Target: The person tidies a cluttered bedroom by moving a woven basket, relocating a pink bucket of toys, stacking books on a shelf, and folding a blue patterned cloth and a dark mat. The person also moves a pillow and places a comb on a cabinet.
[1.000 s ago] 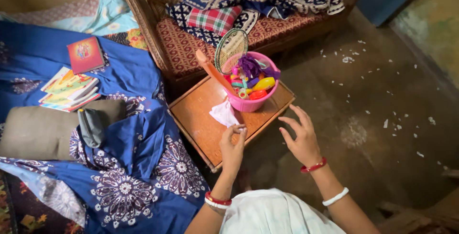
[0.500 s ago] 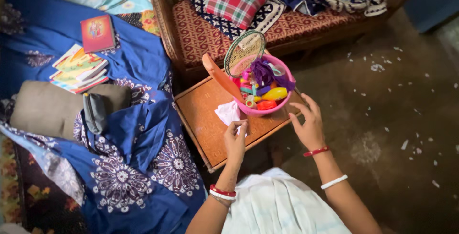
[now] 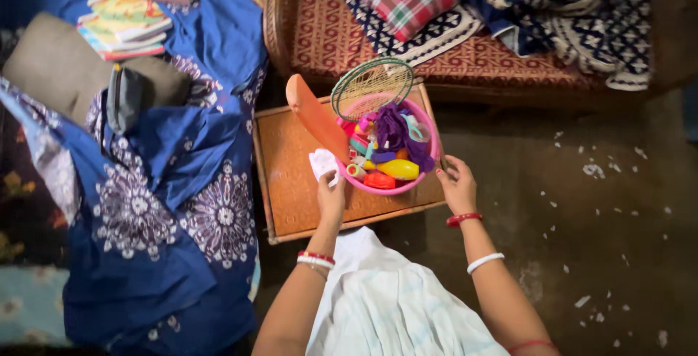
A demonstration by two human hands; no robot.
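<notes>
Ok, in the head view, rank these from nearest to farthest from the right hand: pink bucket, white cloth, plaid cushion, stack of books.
1. Pink bucket: right beside the right hand, on the wooden table.
2. White cloth: across the bucket, by the left hand.
3. Plaid cushion: up on the sofa.
4. Stack of books: far upper left, on the blue bedding.

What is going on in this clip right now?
A person stands over a small wooden table with both hands at a pink bucket full of colourful plastic toys. The left hand touches the bucket's near-left side, next to a white cloth lying on the table. The right hand rests against the bucket's right rim. An orange paddle and a green mesh racket stick up out of the bucket. Behind the table is a cane sofa with blankets.
</notes>
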